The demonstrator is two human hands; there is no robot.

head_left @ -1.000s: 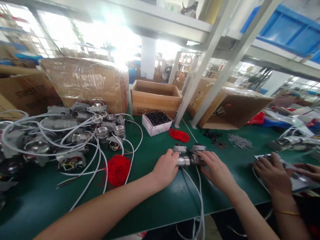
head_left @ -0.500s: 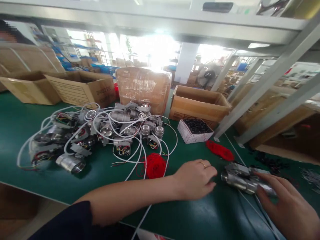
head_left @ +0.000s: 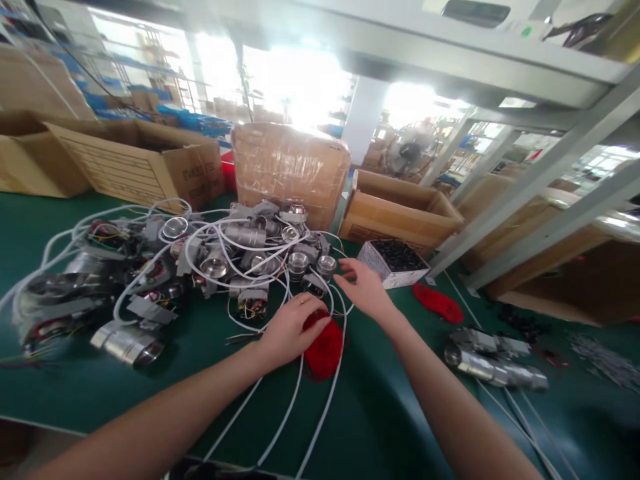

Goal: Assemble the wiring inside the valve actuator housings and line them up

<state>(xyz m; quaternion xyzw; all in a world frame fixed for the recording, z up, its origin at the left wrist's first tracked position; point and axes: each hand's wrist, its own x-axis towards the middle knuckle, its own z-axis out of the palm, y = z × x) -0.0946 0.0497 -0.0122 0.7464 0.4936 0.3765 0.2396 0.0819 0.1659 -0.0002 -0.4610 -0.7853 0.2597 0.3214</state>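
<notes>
My left hand (head_left: 291, 328) reaches over a red bundle of thin cord or rings (head_left: 325, 353), its fingers stretched and the thumb apart. Whether it touches the bundle I cannot tell. Close by on the right, my right hand (head_left: 365, 288) has its fingers spread beside a shiny metal cylinder (head_left: 327, 266) at the pile's edge, holding nothing. The pile consists of several metal cylindrical units (head_left: 215, 263) with grey housings, exposed wires and white cables (head_left: 327, 407). Another such unit (head_left: 493, 363) lies alone on the right, with pale cables trailing towards the front edge.
On the green table (head_left: 390, 413), a small box of black parts (head_left: 393, 263) stands before an open carton (head_left: 405, 210). A second red bundle (head_left: 439, 303) lies nearby. Grey small parts (head_left: 603, 360) are at right. A metal shelf post (head_left: 525, 167) slants down to the table.
My right hand has let go of the metal unit on the right and moved left to the pile. My left hand has moved left, over the red bundle. The view has shifted somewhat.
</notes>
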